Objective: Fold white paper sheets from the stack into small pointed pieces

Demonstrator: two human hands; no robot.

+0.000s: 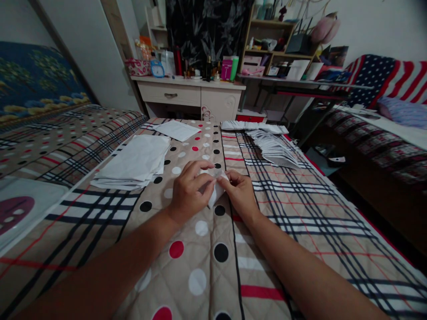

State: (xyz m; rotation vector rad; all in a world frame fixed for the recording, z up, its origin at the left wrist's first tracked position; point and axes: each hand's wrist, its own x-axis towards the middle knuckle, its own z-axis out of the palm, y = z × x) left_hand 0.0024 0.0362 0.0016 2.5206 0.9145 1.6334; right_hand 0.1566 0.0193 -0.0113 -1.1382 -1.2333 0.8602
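In the foreground, a quilted bedspread [190, 266] with dots and checks underlies a small white paper piece [216, 195], the reference for all positions here. The left hand [191, 189] holds the paper piece at its left side, its digits bent in a narrow grip; the right hand [242, 193] pinches the right side, thumb on top. Fine folds are hidden by the fingers. Well to the left of the paper piece, at the bedspread's edge, lies a packet [53, 195] bearing a pink oval. Left of and beyond the paper piece rests a stack of white sheets [133, 160], its edges uneven; to the right and beyond lies a fanned row of white pieces [276, 151]. Farther beyond, a separate white sheet [176, 130] lies to the left and a long white bundle [253, 126] to the right. Beyond these stands a pale dresser [187, 94] carrying a blue clock [157, 69] and a green tube [234, 68].
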